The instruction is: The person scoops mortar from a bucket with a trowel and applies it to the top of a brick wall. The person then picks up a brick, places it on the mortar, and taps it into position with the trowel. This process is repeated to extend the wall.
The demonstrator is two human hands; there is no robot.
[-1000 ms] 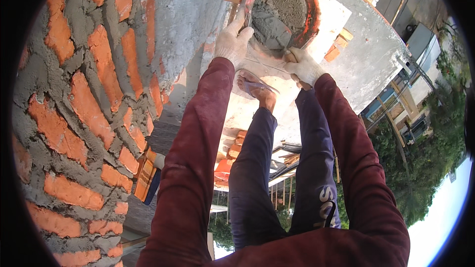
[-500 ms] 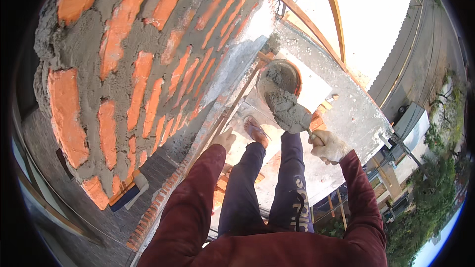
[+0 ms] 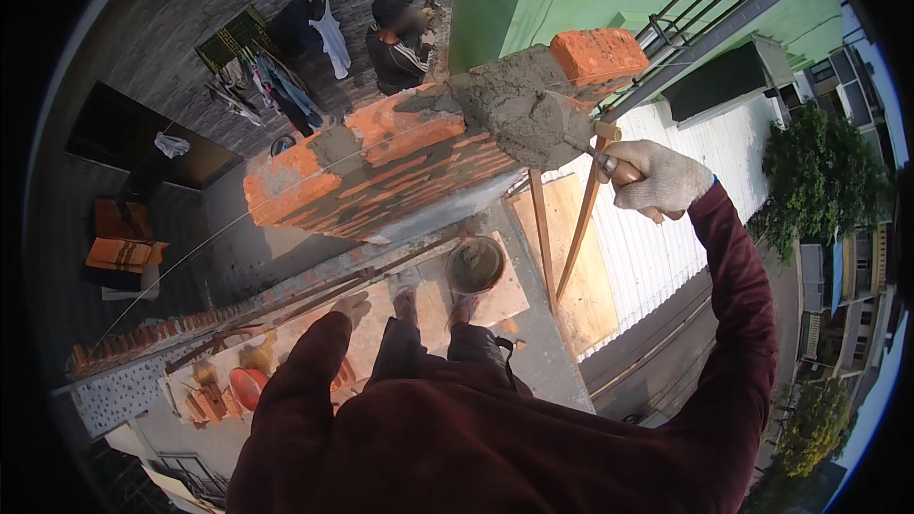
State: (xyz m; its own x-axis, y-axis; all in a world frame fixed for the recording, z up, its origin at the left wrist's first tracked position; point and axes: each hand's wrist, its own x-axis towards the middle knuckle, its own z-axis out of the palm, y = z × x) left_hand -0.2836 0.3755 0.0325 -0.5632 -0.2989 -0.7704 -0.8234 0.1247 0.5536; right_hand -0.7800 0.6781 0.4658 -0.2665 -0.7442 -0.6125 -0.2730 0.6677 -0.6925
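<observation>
My right hand (image 3: 664, 177), in a pale knitted glove, grips a trowel (image 3: 625, 172) by its wooden handle. Wet grey mortar (image 3: 538, 129) covers its blade, which is over the top of the brick wall (image 3: 381, 136), at the edge of the mortar bed (image 3: 509, 76). Whether the blade touches that bed I cannot tell. An orange brick (image 3: 598, 55) sits on the wall's end, just beyond the trowel. My left hand (image 3: 353, 308) hangs low by my left side, fingers loosely stretched and holding nothing. Below the wall, a round bucket (image 3: 475, 265) with mortar in it stands near my feet.
A taut string (image 3: 198, 246) runs along the wall. Wooden props (image 3: 545, 238) stand beside a white corrugated roof (image 3: 657, 200). Bricks and a red bowl (image 3: 248, 387) lie on the ledge to the left. Another person (image 3: 395, 48) is down beyond the wall. A street drops away at right.
My view has swung up from the bucket to the wall top. My right hand has carried the mortar-laden trowel from beside the bucket up to the wall. My left hand stays low.
</observation>
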